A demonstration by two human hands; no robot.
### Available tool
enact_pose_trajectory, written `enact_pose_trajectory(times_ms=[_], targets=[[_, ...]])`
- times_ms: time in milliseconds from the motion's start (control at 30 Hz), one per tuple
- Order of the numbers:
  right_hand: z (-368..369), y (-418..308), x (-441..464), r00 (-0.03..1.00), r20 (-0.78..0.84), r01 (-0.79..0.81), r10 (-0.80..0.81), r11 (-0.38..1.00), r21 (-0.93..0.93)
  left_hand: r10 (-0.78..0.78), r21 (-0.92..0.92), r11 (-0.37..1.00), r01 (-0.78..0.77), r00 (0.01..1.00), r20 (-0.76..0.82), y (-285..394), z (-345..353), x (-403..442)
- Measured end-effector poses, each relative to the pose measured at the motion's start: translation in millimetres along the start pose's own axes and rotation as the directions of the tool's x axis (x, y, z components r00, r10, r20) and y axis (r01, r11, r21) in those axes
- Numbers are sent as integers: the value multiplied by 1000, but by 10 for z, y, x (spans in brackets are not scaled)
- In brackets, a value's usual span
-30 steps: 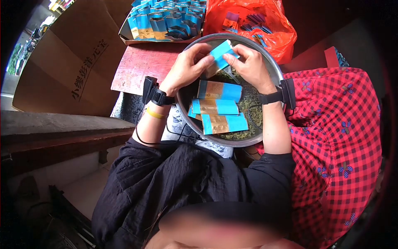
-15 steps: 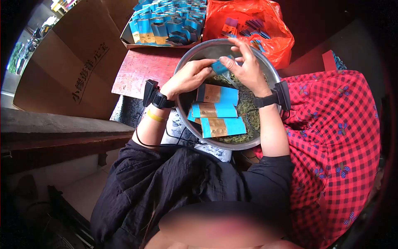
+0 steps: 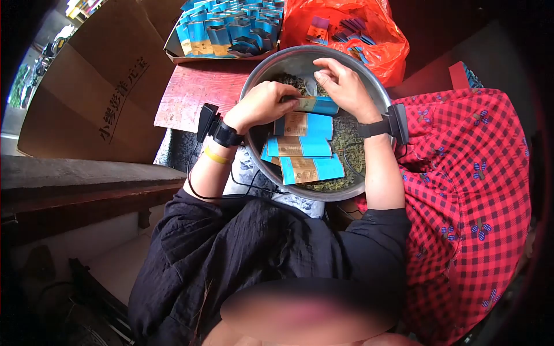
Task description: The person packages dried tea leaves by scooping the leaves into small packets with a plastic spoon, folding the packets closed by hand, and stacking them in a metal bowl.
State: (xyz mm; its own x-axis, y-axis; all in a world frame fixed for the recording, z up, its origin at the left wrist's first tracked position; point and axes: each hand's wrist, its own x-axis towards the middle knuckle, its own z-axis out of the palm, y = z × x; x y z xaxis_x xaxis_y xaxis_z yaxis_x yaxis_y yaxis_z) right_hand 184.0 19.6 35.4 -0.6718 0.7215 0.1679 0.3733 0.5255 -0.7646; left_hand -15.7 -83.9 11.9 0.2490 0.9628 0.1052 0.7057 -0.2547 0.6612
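A round metal basin (image 3: pixel 261 167) holds dried green leaves (image 3: pixel 346 141). My left hand (image 3: pixel 266 105) is over its left side, thumb and fingers closed on the left end of a blue and brown packet (image 3: pixel 318 105). Close by the packet's right end is my right hand (image 3: pixel 341 86), its fingers apart and nothing in them. Below, several blue and brown packets (image 3: pixel 311 169) lie overlapping on the leaves. A clear spoon-like scoop (image 3: pixel 311 87) rests near the top of the basin, its handle partly hidden behind the packet.
A shallow box (image 3: pixel 219 57) full of upright blue packets stands behind on a red board (image 3: pixel 199 95). Beside it is a red plastic bag (image 3: pixel 393 52) with purple packets. A large cardboard box (image 3: pixel 86 98) is at left, red checked cloth (image 3: pixel 467 173) at right.
My right hand has let go of the packet and opened. With my left hand still on it, the packet has come down and turned level above the other packets.
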Motion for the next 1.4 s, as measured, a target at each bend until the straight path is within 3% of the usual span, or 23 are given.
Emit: enact_pose_trajectory(times_ms=[100,133,200,233,300,333,433,467,500,567,633,700,800,833,967,1033,1100,1167,1233,1267,1400], targets=[[-12,107,22,1000,5,12,-12,999,-30,44,-36,998,-50,989,-142,-62,27,-3],[-14,110,26,998,-56,29,-26,998,51,47,-33,998,-52,988,-145,-51,7,-5],[-29,66,54,982,-187,73,-33,975,211,-165,-345,933,97,971,-172,0,-31,-13],[-53,58,59,981,-188,77,-37,976,206,-161,-346,934,92,971,-176,3,-30,-7],[-89,42,70,976,-217,100,0,887,451,-291,-579,811,87,918,-269,-14,-20,0],[-87,18,66,976,-216,130,-27,869,478,-284,-634,772,46,917,-279,-21,-21,0],[-108,76,53,994,-110,29,14,927,375,-220,-580,813,54,950,-219,-17,-59,-9],[-58,95,56,977,-200,129,-67,940,315,-132,-538,843,15,975,-181,-49,-45,2],[-41,54,47,977,-201,131,-69,941,313,-124,-609,792,49,989,-82,-61,-27,21],[-6,-37,12,972,-159,194,-173,972,131,-101,-608,793,41,993,-66,-58,14,7],[65,-119,-6,973,-150,200,-174,964,177,-107,-642,766,34,991,-75,-43,25,-4],[49,-216,-25,983,-117,177,-145,924,339,-114,-674,738,28,990,-84,-22,4,-15],[77,-126,-1,983,-118,175,-141,912,372,-131,-592,805,20,981,-145,-22,-53,-19],[61,-113,0,982,-114,182,-150,911,370,-126,-628,778,24,985,-119,-73,-9,-8],[40,-191,-49,992,-13,123,-123,991,54,-112,-668,744,1,986,-124,-15,-9,-13],[45,-220,-44,987,-21,163,-162,985,62,-99,-619,785,-15,984,-149,16,-35,-29],[26,-200,-41,998,6,57,-60,975,214,-53,-504,861,-69,973,-225,10,-28,-24],[29,-216,-27,981,-73,190,-179,961,203,-16,-395,913,-105,956,-292,-45,14,0],[118,-321,-32,965,-210,213,-158,937,277,3,-341,934,-105,958,-287,-24,-12,-11],[109,-303,-18,960,-221,225,-174,946,233,-46,-372,927,-44,972,-229,-5,-19,-28],[117,-300,-37,958,-196,244,-208,952,186,-72,-390,920,-44,958,-278,-29,20,-14]])
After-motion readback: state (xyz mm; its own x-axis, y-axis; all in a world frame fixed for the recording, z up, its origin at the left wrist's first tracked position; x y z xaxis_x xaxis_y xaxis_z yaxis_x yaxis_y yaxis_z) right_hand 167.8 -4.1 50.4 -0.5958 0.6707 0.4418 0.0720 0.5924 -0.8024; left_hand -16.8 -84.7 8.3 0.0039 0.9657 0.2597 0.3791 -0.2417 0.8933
